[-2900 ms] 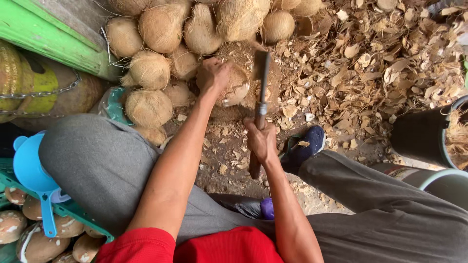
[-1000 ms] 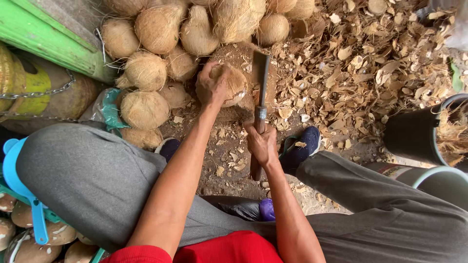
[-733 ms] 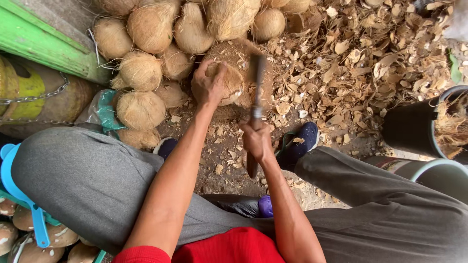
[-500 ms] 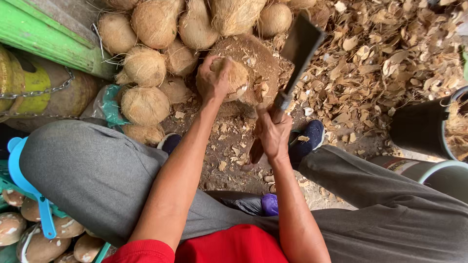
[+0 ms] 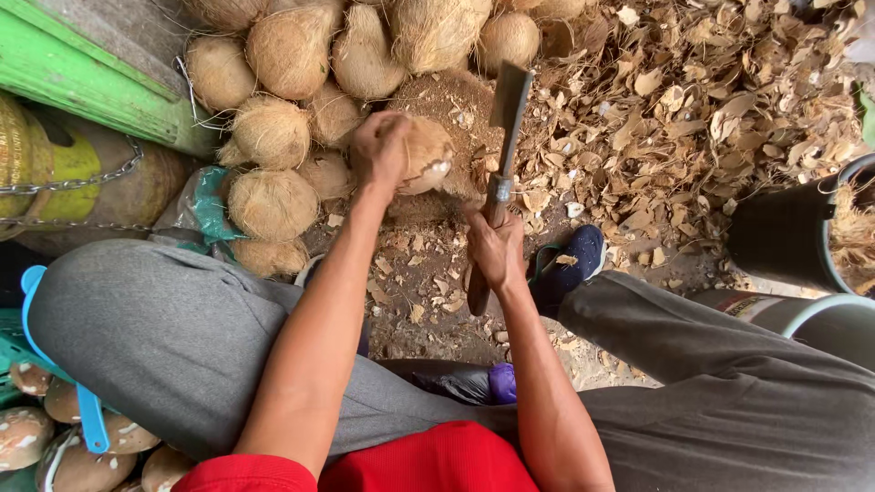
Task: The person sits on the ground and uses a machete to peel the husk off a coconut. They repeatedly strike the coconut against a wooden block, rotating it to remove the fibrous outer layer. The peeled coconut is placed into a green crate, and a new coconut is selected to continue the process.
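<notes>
1. At the far left edge of the frame, a blue plastic scoop (image 5: 55,364) lies over a heap of shelled brown-and-white coconuts (image 5: 68,446) in the lower left corner.
2. In the upper left, a green painted beam (image 5: 100,87) runs diagonally, with a yellow-banded drum wrapped in chain (image 5: 82,178) just below it.
3. Right of these, a pile of round, fibrous, tan husked coconuts (image 5: 273,137) fills the upper centre-left.
4. The left hand (image 5: 381,150), just above the centre, is closed around a partly trimmed brown coconut (image 5: 424,155), holding it on a round, chip-strewn wooden chopping block (image 5: 451,105).
5. The right hand (image 5: 497,251), at centre, is clenched on the wooden handle of a long, flat-bladed steel cleaver (image 5: 506,114); its blade points up the frame, just right of the held coconut.
6. Further right, a dark blue shoe (image 5: 570,269) rests on the dirt, beside a wide litter of dry brown husk shavings (image 5: 693,100).
7. At the right edge stands a black bucket (image 5: 784,237).
</notes>
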